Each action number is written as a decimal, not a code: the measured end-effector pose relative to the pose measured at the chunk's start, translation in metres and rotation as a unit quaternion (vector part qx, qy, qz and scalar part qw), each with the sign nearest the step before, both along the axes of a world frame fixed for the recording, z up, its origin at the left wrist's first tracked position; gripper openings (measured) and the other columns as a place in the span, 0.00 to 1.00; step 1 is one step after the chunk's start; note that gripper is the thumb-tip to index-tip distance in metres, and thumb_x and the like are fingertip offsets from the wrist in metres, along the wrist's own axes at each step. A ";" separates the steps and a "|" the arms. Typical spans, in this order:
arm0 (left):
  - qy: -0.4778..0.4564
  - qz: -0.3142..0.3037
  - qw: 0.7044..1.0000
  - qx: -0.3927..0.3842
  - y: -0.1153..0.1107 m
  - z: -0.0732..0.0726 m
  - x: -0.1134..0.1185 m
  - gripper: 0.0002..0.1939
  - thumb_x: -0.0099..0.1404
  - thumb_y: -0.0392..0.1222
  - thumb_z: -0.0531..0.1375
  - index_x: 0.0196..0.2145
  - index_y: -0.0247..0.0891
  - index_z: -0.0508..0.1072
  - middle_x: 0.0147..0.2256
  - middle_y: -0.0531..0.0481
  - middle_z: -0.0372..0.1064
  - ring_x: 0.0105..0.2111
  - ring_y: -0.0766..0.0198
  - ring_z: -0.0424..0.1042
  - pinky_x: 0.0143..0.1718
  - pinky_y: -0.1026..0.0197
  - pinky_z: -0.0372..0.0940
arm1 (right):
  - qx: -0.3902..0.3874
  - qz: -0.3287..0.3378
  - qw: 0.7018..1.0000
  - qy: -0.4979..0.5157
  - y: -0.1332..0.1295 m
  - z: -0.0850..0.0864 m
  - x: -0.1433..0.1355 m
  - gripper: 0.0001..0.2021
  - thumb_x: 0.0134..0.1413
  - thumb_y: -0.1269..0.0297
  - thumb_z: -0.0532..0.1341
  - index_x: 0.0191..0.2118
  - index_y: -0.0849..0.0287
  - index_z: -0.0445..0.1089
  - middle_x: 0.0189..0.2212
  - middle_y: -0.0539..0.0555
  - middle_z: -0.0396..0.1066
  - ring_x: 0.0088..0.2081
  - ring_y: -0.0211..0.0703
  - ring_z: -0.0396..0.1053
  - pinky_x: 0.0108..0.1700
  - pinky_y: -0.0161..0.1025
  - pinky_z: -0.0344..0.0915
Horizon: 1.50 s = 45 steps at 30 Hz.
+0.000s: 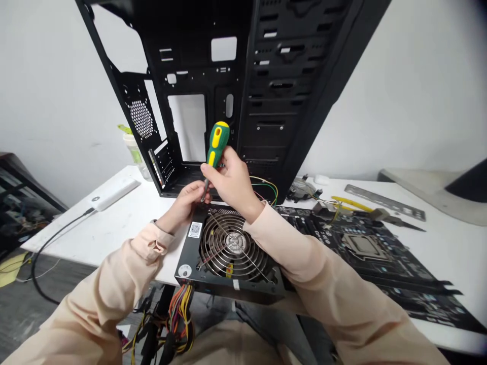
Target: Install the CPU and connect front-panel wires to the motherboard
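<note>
My right hand [234, 177] grips a green and yellow screwdriver [218, 139], its handle up and its shaft slanting down to the left. My left hand [188, 197] is closed in a pinch beside the screwdriver's tip; whatever its fingers hold is too small to make out. Both hands are over the far edge of a black power supply [186, 263], which lies with its fan grille [236, 243] facing up. Behind them stands a black computer case [243, 111] with its open side toward me.
A motherboard [361, 246] lies to the right, with yellow-handled pliers [353, 204] and a metal I/O shield [384, 202] beyond it. A bundle of coloured cables [182, 314] hangs off the table's front. At left are a white power bank [116, 195] and a cup [133, 149].
</note>
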<state>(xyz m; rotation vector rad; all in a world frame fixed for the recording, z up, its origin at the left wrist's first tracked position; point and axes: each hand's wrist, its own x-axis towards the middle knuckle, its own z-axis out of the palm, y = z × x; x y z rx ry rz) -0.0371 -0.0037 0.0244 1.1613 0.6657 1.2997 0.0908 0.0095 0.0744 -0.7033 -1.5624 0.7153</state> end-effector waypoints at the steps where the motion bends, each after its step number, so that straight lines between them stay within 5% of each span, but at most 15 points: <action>1: -0.003 -0.006 1.000 -0.005 -0.001 0.001 0.000 0.21 0.44 0.53 0.71 0.23 0.34 0.69 0.20 0.53 0.65 0.22 0.69 0.63 0.25 0.67 0.58 | -0.004 0.003 1.000 -0.002 -0.001 0.000 0.000 0.11 0.49 0.61 0.62 0.32 0.54 0.57 0.25 0.46 0.65 0.20 0.34 0.63 0.23 0.36 0.64; 12: -0.018 -0.044 0.998 -0.037 -0.004 0.003 0.000 0.19 0.41 0.50 0.72 0.22 0.34 0.71 0.21 0.52 0.65 0.23 0.66 0.64 0.27 0.64 0.59 | -0.014 0.020 0.999 -0.038 -0.004 0.001 0.001 0.12 0.48 0.61 0.62 0.31 0.54 0.55 0.23 0.45 0.63 0.23 0.36 0.64 0.25 0.36 0.64; 24: 0.003 -0.018 0.999 -0.037 -0.010 0.004 0.003 0.21 0.40 0.53 0.71 0.19 0.34 0.70 0.20 0.53 0.63 0.21 0.68 0.61 0.25 0.63 0.57 | -0.017 0.013 0.999 -0.034 -0.011 0.002 0.005 0.11 0.47 0.62 0.63 0.30 0.54 0.57 0.20 0.45 0.63 0.21 0.37 0.63 0.23 0.38 0.64; 32: 0.010 0.032 0.999 0.005 -0.010 -0.001 0.003 0.19 0.41 0.51 0.71 0.20 0.34 0.71 0.19 0.54 0.63 0.23 0.67 0.63 0.28 0.63 0.59 | 0.038 0.017 0.999 -0.006 -0.008 -0.001 0.003 0.11 0.48 0.61 0.63 0.32 0.54 0.57 0.27 0.48 0.66 0.26 0.39 0.66 0.29 0.41 0.68; 45: 0.023 0.024 0.999 -0.003 -0.003 -0.009 0.002 0.20 0.40 0.54 0.71 0.21 0.35 0.74 0.19 0.53 0.68 0.21 0.67 0.65 0.25 0.64 0.58 | 0.046 0.013 0.998 -0.028 -0.007 -0.001 0.004 0.11 0.48 0.62 0.63 0.33 0.54 0.58 0.27 0.48 0.65 0.28 0.41 0.67 0.31 0.42 0.68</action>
